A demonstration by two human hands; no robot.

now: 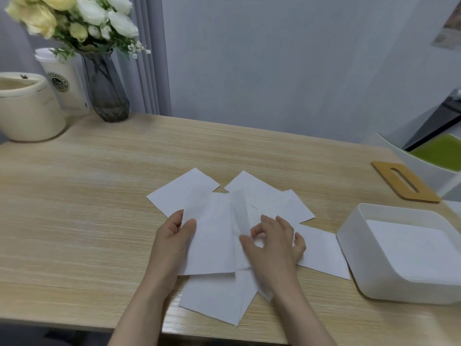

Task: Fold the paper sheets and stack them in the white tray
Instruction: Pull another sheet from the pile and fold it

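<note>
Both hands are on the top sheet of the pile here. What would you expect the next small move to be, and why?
Probably carrying the lifted flap across and pressing the fold flat. The left hand holds the top sheet at its left edge, while the right hand pinches a raised flap near its middle, so the fold looks only begun. The white tray on the right already holds paper.

Right hand point(273, 242) motion-blurred; whether its fingers actually pinch the raised paper flap point(240, 216) cannot be told. Left hand point(174, 239) fingers hidden under the top sheet point(212, 240), only thumb showing. Lower sheets in the pile mostly covered. White tray point(349, 236) cut by right edge. Cup point(63, 81) logo too small to read.
</note>
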